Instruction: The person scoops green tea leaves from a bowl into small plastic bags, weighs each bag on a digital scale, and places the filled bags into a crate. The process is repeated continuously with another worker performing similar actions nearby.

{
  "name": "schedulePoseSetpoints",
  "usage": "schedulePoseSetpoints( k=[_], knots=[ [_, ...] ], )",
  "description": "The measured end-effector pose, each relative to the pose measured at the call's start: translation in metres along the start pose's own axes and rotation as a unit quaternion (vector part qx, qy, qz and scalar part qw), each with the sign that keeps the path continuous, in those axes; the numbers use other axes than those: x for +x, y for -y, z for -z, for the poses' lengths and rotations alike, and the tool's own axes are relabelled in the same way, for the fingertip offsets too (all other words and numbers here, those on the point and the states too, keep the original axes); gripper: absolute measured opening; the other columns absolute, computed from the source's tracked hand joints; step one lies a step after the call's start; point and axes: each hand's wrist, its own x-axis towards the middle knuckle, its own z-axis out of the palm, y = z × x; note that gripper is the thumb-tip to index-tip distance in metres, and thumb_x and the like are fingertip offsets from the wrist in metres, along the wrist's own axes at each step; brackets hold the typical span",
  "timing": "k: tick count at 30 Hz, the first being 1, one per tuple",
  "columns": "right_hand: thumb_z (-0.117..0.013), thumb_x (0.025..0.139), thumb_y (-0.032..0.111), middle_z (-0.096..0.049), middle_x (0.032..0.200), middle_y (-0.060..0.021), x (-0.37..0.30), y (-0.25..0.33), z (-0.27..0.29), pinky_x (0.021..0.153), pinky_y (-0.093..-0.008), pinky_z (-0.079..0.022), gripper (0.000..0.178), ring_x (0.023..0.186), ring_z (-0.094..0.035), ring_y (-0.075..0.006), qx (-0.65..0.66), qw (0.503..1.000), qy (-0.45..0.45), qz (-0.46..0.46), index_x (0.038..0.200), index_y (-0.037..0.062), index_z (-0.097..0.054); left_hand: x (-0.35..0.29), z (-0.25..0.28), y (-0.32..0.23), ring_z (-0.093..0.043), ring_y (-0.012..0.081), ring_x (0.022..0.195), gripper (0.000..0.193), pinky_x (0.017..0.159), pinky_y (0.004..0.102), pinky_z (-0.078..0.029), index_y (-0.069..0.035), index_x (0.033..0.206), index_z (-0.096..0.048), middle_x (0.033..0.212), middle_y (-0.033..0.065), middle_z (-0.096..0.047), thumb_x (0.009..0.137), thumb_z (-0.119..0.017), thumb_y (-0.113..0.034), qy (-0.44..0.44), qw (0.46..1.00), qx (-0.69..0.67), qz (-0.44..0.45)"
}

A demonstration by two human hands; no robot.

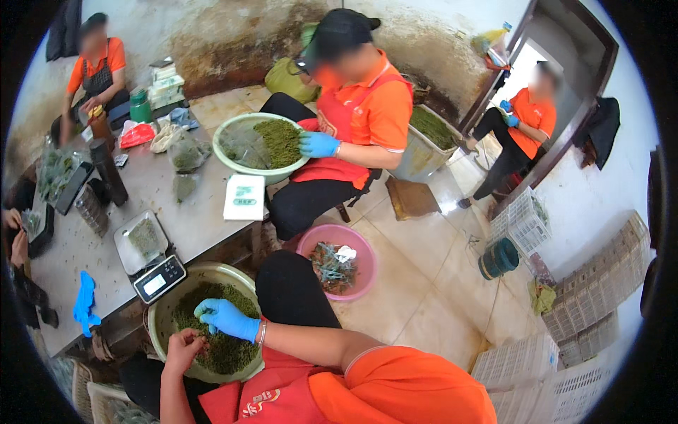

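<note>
A pale green basin (166, 288) by my lap holds loose green plant bits (229, 353), like small dried buds or peppercorns. Over it my right hand (232, 319), in a blue glove, has its fingers curled and pinched together. My bare left hand (185, 349) is just beside it at the basin's left side, thumb and fingertips pressed together. Whatever either hand pinches is too small to make out. Beyond the basin, a digital scale (160, 278) at the table's edge carries a clear bag of green bits (144, 239) on its plate.
A blue glove (85, 304) lies on the table (201, 237) at left. A pink basin (371, 265) with scraps stands on the floor. Across from me a co-worker (364, 113) handles another green-filled basin (272, 171). White crates (515, 364) are stacked at right; other people sit farther off.
</note>
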Motion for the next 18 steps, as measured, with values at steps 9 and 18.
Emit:
schedulePoseSetpoints(
  k=[9,18],
  knots=[
    [-0.051,0.087,0.0,-0.052,0.121,-0.0129,-0.026,0.005,0.016,0.061,-0.0243,-0.051,0.029,0.07,-0.058,-0.013,-0.219,0.966,-0.108,0.082,0.115,0.0012,-0.056,0.011,-0.004,0.046,-0.062,0.032,0.075,0.025,0.065,0.0441,-0.048,-0.012,0.095,-0.06,0.078,0.0126,-0.063,0.076,-0.062,-0.028,-0.094,0.885,0.401,-0.216],
    [-0.047,0.08,0.006,-0.035,0.138,-0.0201,0.083,0.083,-0.017,0.076,-0.0443,-0.049,0.055,0.091,-0.058,-0.0407,-0.586,0.781,-0.141,0.162,0.134,0.0107,-0.038,0.018,0.013,0.015,-0.061,0.0295,0.069,0.017,0.064,0.0412,-0.048,-0.01,0.088,-0.062,0.072,0.0105,-0.063,0.076,-0.062,-0.022,-0.254,0.889,0.303,-0.232]
  ],
)
